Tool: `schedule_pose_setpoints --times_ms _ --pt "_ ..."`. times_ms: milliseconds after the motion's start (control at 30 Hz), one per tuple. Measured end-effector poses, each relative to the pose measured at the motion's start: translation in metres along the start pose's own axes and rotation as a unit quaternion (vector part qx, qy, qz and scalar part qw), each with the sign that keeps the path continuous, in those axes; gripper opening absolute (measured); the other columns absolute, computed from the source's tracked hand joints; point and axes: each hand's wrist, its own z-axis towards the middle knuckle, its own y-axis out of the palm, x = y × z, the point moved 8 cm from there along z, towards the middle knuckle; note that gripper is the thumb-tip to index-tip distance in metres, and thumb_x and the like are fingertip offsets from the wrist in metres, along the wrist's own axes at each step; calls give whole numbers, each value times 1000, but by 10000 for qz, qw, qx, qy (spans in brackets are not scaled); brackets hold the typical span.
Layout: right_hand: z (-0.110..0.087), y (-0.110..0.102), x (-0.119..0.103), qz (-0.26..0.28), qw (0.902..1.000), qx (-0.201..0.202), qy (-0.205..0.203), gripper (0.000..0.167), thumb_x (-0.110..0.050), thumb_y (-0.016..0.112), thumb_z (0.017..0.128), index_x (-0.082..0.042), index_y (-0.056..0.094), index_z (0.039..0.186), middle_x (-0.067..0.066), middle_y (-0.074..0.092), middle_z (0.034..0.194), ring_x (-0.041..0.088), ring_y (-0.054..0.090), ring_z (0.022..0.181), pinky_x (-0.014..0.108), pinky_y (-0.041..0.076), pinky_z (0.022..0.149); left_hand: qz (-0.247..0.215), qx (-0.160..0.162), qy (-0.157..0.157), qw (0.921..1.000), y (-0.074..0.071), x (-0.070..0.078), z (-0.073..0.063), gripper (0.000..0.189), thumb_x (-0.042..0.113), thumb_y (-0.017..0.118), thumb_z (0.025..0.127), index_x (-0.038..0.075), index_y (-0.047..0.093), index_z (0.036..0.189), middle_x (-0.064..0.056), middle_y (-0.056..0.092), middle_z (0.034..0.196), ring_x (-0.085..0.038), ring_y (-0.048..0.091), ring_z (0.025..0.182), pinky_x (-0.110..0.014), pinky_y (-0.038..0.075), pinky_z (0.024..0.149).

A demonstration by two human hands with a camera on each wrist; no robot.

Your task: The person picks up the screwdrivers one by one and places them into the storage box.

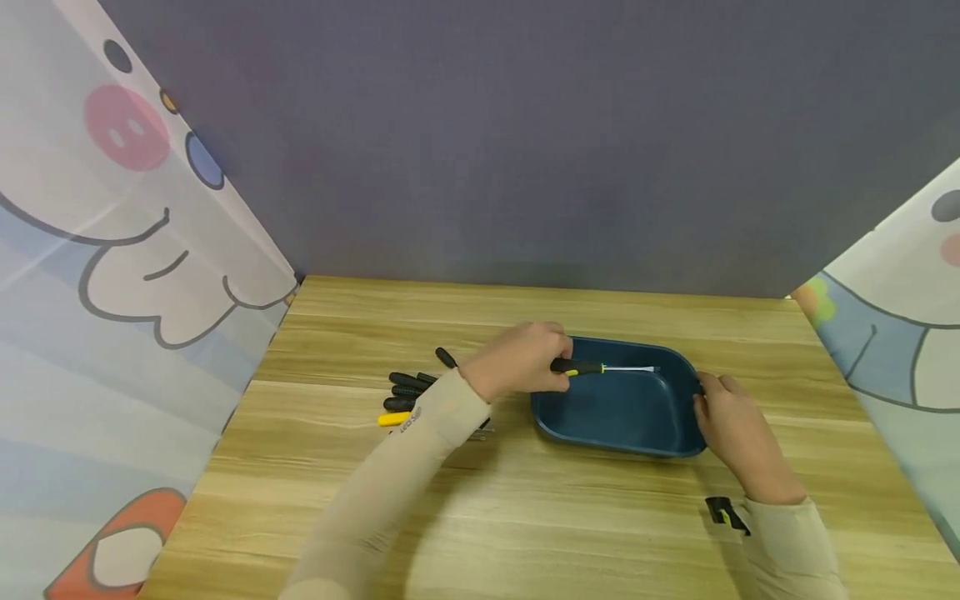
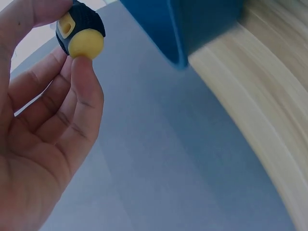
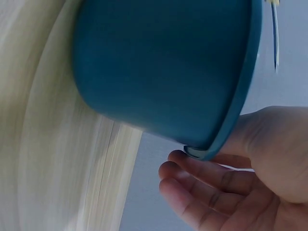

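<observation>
A screwdriver (image 1: 581,367) with a black and yellow handle is pinched in my left hand (image 1: 525,360). Its metal shaft points right, over the inside of a dark blue rectangular tray (image 1: 615,421). From the left wrist view, the rounded yellow handle end (image 2: 86,43) shows between thumb and fingertips. At the tray's right end, my right hand (image 1: 738,429) grips the rim. The right wrist view has the tray's outer wall (image 3: 163,72) close up, with the fingers (image 3: 207,173) curled beneath the rim and the thumb partly hidden behind it.
Several tools with black handles (image 1: 405,390) and one with a yellow handle (image 1: 393,419) lie left of the tray on the wooden table (image 1: 540,525), partly covered by the left forearm. A grey panel (image 1: 525,150) rises behind the table; printed curtains hang on both sides.
</observation>
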Motion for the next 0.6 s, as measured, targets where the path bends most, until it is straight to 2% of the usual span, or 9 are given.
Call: schedule_pose_setpoints --times_ms 200,333,467,600 --pt "1 0 0 -18 10000 85 12 32 12 63 86 23 55 115 32 56 88 42 58 72 55 50 60 -122 -184 175 9996 7 13 32 17 29 73 91 15 69 101 5 54 91 -10 41 72 -23 36 68" --pt "3 -1 0 -25 9999 162 -16 30 13 63 85 24 56 112 31 56 86 43 58 72 55 51 60 -151 -200 325 9992 13 20 50 17 31 74 91 16 67 93 5 50 84 -10 39 71 -23 33 66" --pt "3 -3 -2 -1 9996 277 -86 23 13 65 83 22 58 103 27 55 81 38 57 66 52 50 56 -138 -239 428 9987 23 23 63 25 31 75 91 16 57 82 4 39 75 -10 34 68 -23 28 63" --pt "3 -4 -1 93 9994 316 -70 25 13 66 83 21 59 106 26 57 82 36 57 66 50 50 55 -160 -364 323 9987 31 19 69 34 30 76 90 17 48 74 4 32 71 -10 30 65 -24 26 63"
